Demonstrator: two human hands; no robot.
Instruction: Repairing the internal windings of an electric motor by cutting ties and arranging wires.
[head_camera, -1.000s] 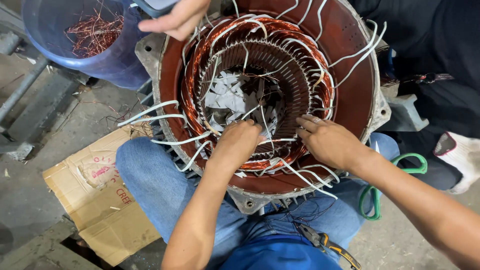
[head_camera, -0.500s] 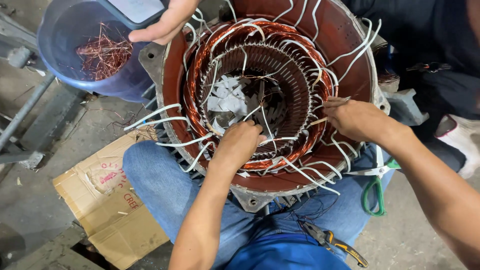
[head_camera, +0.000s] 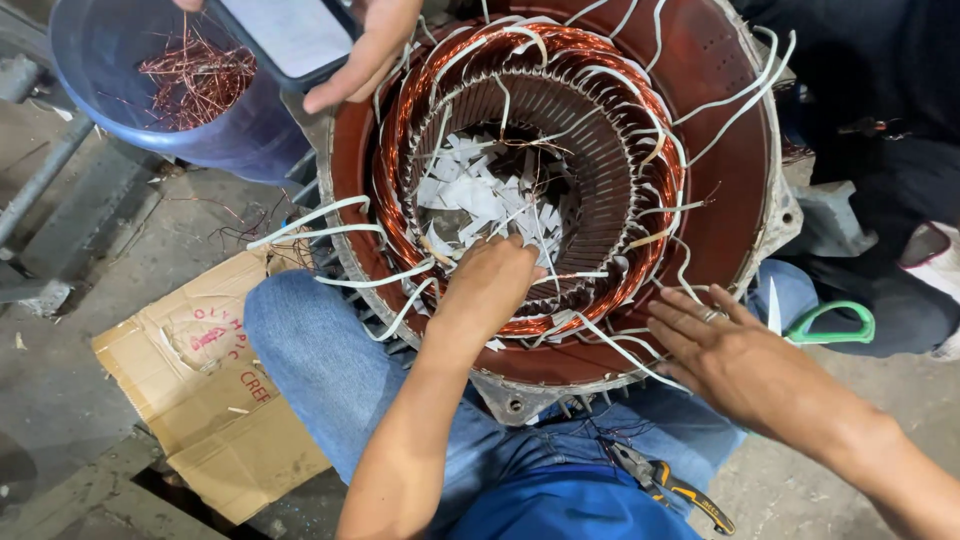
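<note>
- Between the person's knees, a large motor stator (head_camera: 700, 130) stands open end up, its red-brown housing ringed inside by copper windings (head_camera: 400, 160) with white sleeved leads (head_camera: 310, 215) trailing over the rim.
- The left hand (head_camera: 490, 285) reaches into the bore at the near side, fingers curled down among the windings and white paper slips (head_camera: 470, 190); whether it pinches anything I cannot tell.
- The right hand (head_camera: 735, 355) lies flat on the stator's near right rim, fingers spread wide, holding nothing, touching the white leads there.
- Another person's hand (head_camera: 365, 50) at the far rim holds a phone (head_camera: 290, 35).
- A blue bucket (head_camera: 100, 110) with copper wire scraps (head_camera: 195, 80) stands at far left.
- Green-handled scissors (head_camera: 830, 325) lie right of the stator, pliers (head_camera: 670, 485) rest near the person's lap, and flattened cardboard (head_camera: 210, 400) lies on the floor at left.
</note>
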